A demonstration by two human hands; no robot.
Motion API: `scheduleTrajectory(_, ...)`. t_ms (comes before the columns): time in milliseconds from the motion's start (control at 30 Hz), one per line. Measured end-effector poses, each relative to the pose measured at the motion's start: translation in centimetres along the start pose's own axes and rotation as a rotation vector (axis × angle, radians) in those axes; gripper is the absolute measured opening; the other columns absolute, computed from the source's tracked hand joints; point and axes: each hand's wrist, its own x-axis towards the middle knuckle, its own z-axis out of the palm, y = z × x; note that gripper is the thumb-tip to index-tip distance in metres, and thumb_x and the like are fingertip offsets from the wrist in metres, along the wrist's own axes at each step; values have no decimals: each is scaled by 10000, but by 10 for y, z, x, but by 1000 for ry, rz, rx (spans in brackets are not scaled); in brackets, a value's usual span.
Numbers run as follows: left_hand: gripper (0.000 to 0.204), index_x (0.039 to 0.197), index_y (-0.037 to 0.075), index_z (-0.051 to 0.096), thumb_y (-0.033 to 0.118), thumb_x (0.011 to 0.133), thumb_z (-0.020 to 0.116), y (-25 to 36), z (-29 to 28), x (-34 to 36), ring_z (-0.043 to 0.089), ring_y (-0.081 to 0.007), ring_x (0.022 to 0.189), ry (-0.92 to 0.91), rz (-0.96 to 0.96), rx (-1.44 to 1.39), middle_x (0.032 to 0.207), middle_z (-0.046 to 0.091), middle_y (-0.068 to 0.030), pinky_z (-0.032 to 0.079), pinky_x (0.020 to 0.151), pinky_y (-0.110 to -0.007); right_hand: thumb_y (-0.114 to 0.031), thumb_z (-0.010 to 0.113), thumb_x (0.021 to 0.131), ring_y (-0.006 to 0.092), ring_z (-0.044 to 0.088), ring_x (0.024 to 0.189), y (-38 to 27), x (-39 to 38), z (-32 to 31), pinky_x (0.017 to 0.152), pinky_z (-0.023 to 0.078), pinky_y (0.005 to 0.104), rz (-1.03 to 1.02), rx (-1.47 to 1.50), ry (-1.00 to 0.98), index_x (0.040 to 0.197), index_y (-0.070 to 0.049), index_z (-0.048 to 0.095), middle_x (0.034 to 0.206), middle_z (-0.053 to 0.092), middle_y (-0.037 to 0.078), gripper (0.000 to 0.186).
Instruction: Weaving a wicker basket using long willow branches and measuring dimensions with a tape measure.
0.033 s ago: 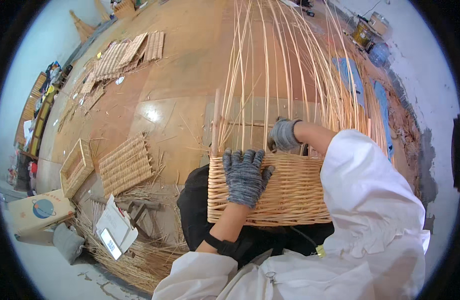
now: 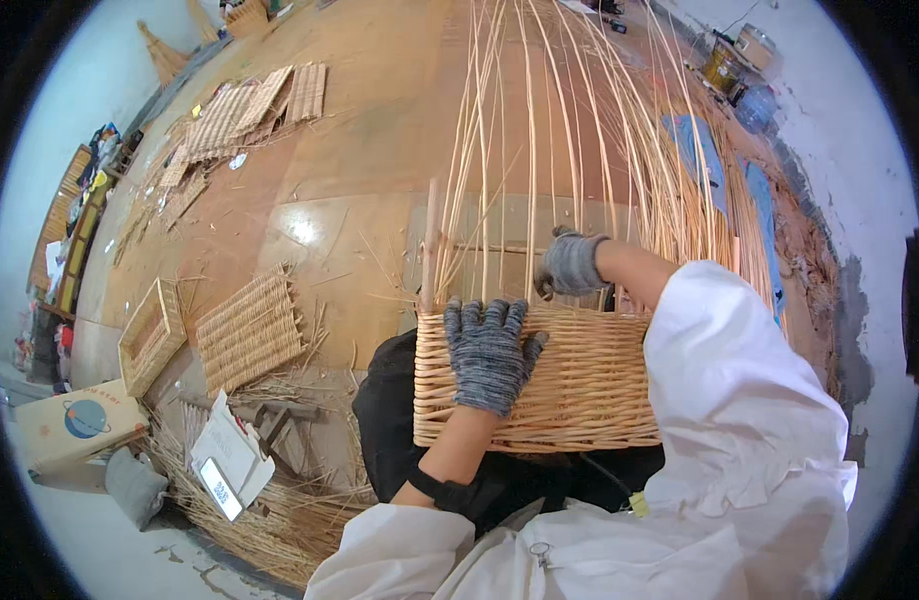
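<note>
A woven wicker panel (image 2: 579, 385) lies over my lap, with long pale upright rods (image 2: 530, 170) fanning from its far edge. My left hand (image 2: 487, 350), in a grey knitted glove, rests flat on the panel's left part. Its fingers are spread and reach the top row of weaving. Just beyond that edge, to the right, my right hand (image 2: 571, 266) is closed among the rods, gloved in grey too. Its fingers curl downward; what they grip is hidden. A thicker stick (image 2: 429, 245) stands at the panel's left corner, and a thin crosswise rod (image 2: 489, 248) runs toward my right hand.
Left of me lie a loose woven panel (image 2: 249, 330), a shallow wicker frame (image 2: 152, 338), a cardboard box (image 2: 82, 422) and a phone (image 2: 220, 488) on papers. More woven panels (image 2: 219, 120) lie farther off. Blue cloth (image 2: 696, 150) lies by the rods at right.
My right hand has shifted very slightly to the right. My left hand stays in place on the panel.
</note>
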Motion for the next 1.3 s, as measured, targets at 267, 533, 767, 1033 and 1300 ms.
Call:
scheduleTrajectory(267, 384, 1006, 101, 584, 370, 732, 598, -10, -8, -10, 429, -311, 1054, 146, -6, -153, 1085, 496, -136, 217, 973, -476, -166, 512, 755, 268, 495, 1046, -75, -55, 37, 1025, 115, 503, 361, -63, 503, 1000, -136, 596, 888, 608, 95, 261)
scheduleTrajectory(533, 322, 1108, 17, 461, 196, 846, 511, -88, 14, -42, 537, -222, 913, 282, -508, -1075, 1183, 439, -106, 446, 818, -299, -269, 577, 736, 262, 539, 832, -117, -61, -16, 887, 331, 429, 173, 318, 1033, 958, -48, 593, 711, 577, 107, 314)
scheduleTrajectory(767, 245, 1044, 20, 544, 0, 802, 509, -96, 22, -44, 520, -188, 901, 572, -588, -1938, 972, 542, -78, 423, 836, -266, -233, 513, 822, 240, 547, 647, -153, 14, -50, 706, 433, 336, -2, 595, 1544, 831, -38, 606, 651, 556, 104, 216)
scheduleTrajectory(1033, 268, 967, 52, 611, 162, 726, 648, -44, -19, -13, 495, -258, 863, 342, -50, -102, 911, 537, -100, 400, 780, -345, -101, 522, 786, 307, 515, 947, -30, 43, 15, 796, 434, 395, 286, 578, 1162, 1056, -99, 545, 1073, 511, 185, 271)
scheduleTrajectory(1300, 403, 955, 88, 592, 324, 648, 705, -19, -27, -10, 447, -289, 952, 208, -258, -34, 981, 525, -107, 311, 863, -406, -76, 521, 817, 170, 607, 721, -61, -17, 36, 654, 514, 258, 162, 2143, 1217, 1095, -72, 548, 823, 609, 115, 280)
